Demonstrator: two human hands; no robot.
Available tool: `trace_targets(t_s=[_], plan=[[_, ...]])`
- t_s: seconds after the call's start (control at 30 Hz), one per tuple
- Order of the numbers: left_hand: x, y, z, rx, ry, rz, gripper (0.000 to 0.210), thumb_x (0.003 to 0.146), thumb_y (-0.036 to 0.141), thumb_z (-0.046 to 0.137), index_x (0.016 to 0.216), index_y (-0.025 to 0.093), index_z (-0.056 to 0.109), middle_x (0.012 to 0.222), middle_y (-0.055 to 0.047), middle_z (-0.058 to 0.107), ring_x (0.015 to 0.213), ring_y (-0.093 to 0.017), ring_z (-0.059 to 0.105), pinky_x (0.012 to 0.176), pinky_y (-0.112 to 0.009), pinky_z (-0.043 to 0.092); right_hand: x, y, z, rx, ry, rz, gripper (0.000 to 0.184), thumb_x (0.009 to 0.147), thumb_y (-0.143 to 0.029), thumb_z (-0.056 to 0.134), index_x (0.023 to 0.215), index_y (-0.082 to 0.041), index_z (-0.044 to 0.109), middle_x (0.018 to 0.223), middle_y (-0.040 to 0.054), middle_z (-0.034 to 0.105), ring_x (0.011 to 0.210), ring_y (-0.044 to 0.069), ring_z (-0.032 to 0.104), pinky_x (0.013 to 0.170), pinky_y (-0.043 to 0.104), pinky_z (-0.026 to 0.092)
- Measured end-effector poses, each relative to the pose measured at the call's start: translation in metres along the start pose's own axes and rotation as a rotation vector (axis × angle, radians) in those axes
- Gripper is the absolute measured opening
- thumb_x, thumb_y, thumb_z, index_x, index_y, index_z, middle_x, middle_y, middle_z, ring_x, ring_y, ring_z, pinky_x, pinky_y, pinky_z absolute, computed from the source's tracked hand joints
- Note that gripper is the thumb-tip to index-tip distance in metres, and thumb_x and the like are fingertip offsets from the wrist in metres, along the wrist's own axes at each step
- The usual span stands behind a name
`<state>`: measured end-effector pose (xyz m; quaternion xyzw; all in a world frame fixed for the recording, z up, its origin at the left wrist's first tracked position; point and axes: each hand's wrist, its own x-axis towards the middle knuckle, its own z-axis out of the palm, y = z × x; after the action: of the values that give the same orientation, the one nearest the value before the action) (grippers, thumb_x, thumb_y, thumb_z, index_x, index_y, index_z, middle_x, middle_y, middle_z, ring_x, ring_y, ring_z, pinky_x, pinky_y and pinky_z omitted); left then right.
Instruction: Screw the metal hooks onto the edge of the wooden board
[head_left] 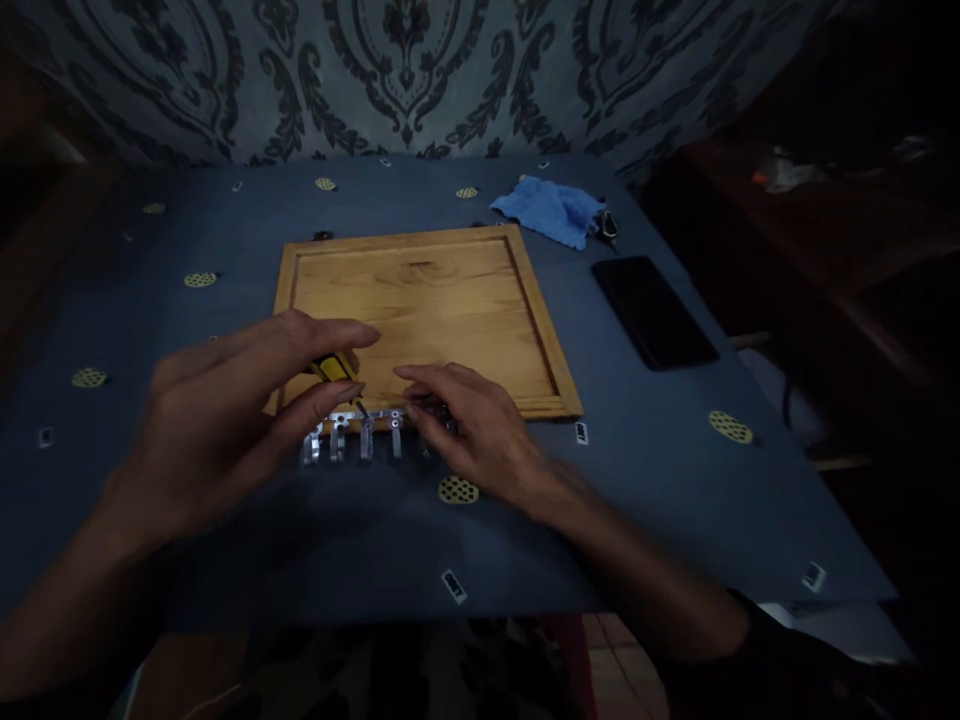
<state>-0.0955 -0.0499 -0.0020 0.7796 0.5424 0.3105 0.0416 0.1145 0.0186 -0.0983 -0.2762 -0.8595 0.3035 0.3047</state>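
Note:
A wooden framed board (420, 310) lies flat on the blue table. Along its near edge runs a shiny metal hook rail (367, 438) with several hooks pointing toward me. My left hand (240, 400) has its thumb and fingers round a small yellow-and-black screwdriver (330, 368), whose shaft slants down to the rail at one of the hooks. At the right part of the rail, my right hand (480, 430) bends its fingers and thumb around the metal; the fingers partly hide that end.
At the back right of the table (337, 560) lies a crumpled blue cloth (551, 210) beside a small dark metal item (607, 228). A black phone (655, 312) rests right of the board. Patterned fabric (405, 80) hangs behind.

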Motion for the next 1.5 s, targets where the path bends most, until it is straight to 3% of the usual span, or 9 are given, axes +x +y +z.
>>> trace_targets(t_s=[0.47,0.6,0.67,0.77,0.93,1.1,1.27,1.4,1.5], plan=[[0.002,-0.013,-0.002,-0.006,-0.081,0.124,0.036,0.098,0.024,0.06,0.133,0.031,0.064,0.111,0.002,0.078,0.09,-0.016,0.075,0.083,-0.024,0.062,0.0,0.001,-0.001,0.001,0.039,-0.041,0.029,0.101,-0.022,0.055,0.128,-0.015,0.061,0.1,0.0092,0.075,0.092,0.021,0.071,0.081,0.038,0.059],[0.001,-0.01,-0.006,-0.027,0.007,0.038,0.032,0.096,0.029,0.064,0.128,0.035,0.066,0.103,0.005,0.078,0.088,-0.017,0.074,0.076,-0.03,0.059,0.0,0.0,-0.004,0.068,0.079,-0.027,0.032,0.098,-0.016,0.056,0.129,-0.017,0.061,0.103,0.0086,0.074,0.093,0.019,0.072,0.079,0.036,0.061],[-0.001,-0.008,-0.01,-0.012,0.07,-0.044,0.032,0.095,0.033,0.066,0.127,0.039,0.066,0.105,0.007,0.077,0.094,-0.019,0.073,0.08,-0.035,0.057,0.0,0.0,-0.006,0.098,0.104,-0.018,0.033,0.097,-0.014,0.056,0.129,-0.018,0.061,0.104,0.0076,0.074,0.095,0.018,0.072,0.079,0.034,0.062],[-0.003,-0.008,-0.012,0.011,0.074,-0.121,0.032,0.096,0.036,0.063,0.127,0.042,0.064,0.107,0.008,0.076,0.1,-0.021,0.072,0.084,-0.04,0.055,0.0,0.0,-0.008,0.114,0.124,-0.001,0.032,0.097,-0.013,0.055,0.128,-0.019,0.061,0.103,0.0069,0.074,0.096,0.018,0.072,0.079,0.033,0.062],[-0.005,-0.008,-0.007,0.0,0.065,-0.028,0.03,0.095,0.033,0.065,0.125,0.038,0.067,0.102,0.007,0.077,0.087,-0.018,0.072,0.077,-0.035,0.057,0.0,0.0,-0.008,0.092,0.108,-0.008,0.031,0.097,-0.014,0.055,0.128,-0.018,0.062,0.103,0.0074,0.075,0.096,0.018,0.072,0.079,0.033,0.061],[-0.004,-0.002,-0.003,0.005,0.042,-0.119,0.028,0.096,0.033,0.063,0.124,0.036,0.068,0.105,0.007,0.077,0.09,-0.018,0.073,0.084,-0.032,0.058,0.001,0.0,-0.01,0.106,0.105,0.039,0.031,0.098,-0.017,0.054,0.128,-0.017,0.063,0.104,0.0081,0.074,0.096,0.018,0.072,0.079,0.032,0.061],[-0.002,-0.003,0.003,-0.089,0.025,0.03,0.032,0.094,0.027,0.065,0.126,0.033,0.067,0.103,0.004,0.078,0.088,-0.018,0.074,0.083,-0.029,0.061,0.001,0.002,-0.011,0.066,0.061,0.038,0.032,0.097,-0.017,0.054,0.128,-0.016,0.063,0.1,0.0087,0.075,0.094,0.02,0.071,0.079,0.036,0.06],[-0.002,-0.004,0.007,-0.062,-0.03,0.013,0.031,0.097,0.025,0.062,0.127,0.032,0.066,0.11,0.003,0.077,0.094,-0.019,0.074,0.089,-0.031,0.061,0.001,0.005,-0.011,0.056,0.05,0.033,0.032,0.097,-0.017,0.055,0.128,-0.018,0.063,0.1,0.0078,0.075,0.093,0.02,0.071,0.078,0.036,0.06],[-0.001,-0.003,0.004,-0.031,0.034,0.022,0.03,0.096,0.023,0.065,0.124,0.031,0.067,0.106,0.004,0.077,0.094,-0.017,0.074,0.087,-0.03,0.06,0.001,0.004,-0.012,0.058,0.067,0.016,0.032,0.097,-0.017,0.055,0.128,-0.018,0.062,0.101,0.0082,0.075,0.094,0.02,0.072,0.079,0.035,0.06]])
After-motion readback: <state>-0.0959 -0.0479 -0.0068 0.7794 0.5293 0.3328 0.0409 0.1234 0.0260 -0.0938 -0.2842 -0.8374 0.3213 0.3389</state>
